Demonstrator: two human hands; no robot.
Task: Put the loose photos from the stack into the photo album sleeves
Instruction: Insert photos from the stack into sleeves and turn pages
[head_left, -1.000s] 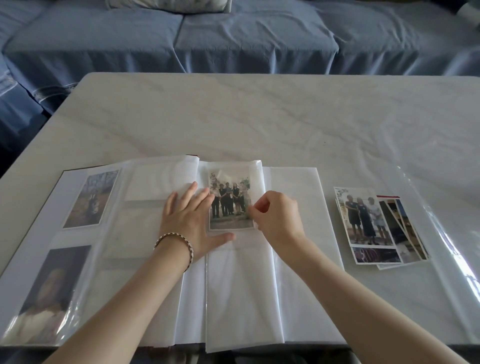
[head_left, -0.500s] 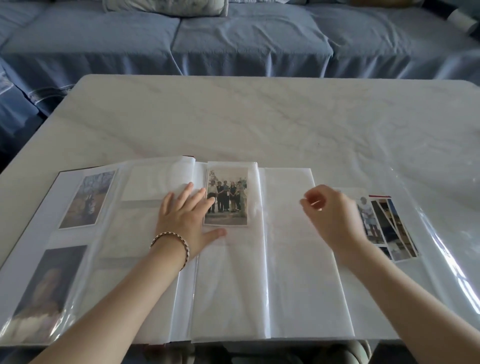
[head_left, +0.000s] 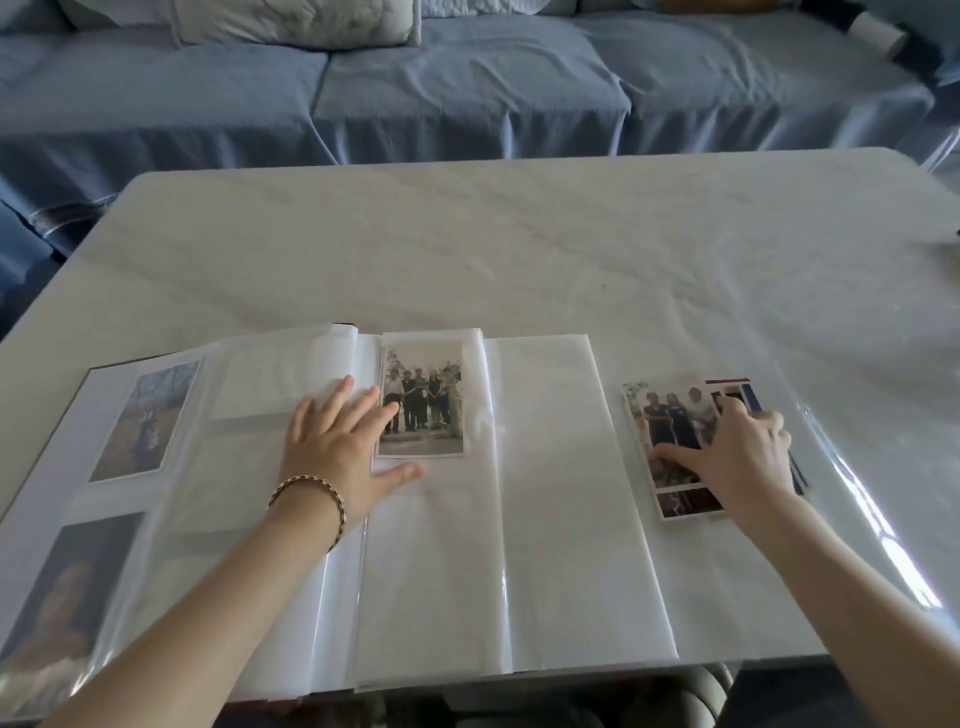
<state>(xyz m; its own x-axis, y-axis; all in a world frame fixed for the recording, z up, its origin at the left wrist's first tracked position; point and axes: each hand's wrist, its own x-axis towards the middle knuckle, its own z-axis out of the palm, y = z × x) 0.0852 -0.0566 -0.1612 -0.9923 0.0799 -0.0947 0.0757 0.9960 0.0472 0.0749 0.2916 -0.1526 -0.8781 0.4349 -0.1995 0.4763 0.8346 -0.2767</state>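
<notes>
Head view: with the group photo (head_left: 423, 400) seated in its album sleeve (head_left: 477, 374) beside the flat, open left hand (head_left: 337, 447), has swung the right hand (head_left: 743, 452) onto the stack (head_left: 670, 415), fingers spread open on top, ready to lift the next.

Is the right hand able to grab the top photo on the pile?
Probably yes: the right hand rests on the photo stack, thumb across the top photo, and nothing covers it.
</notes>
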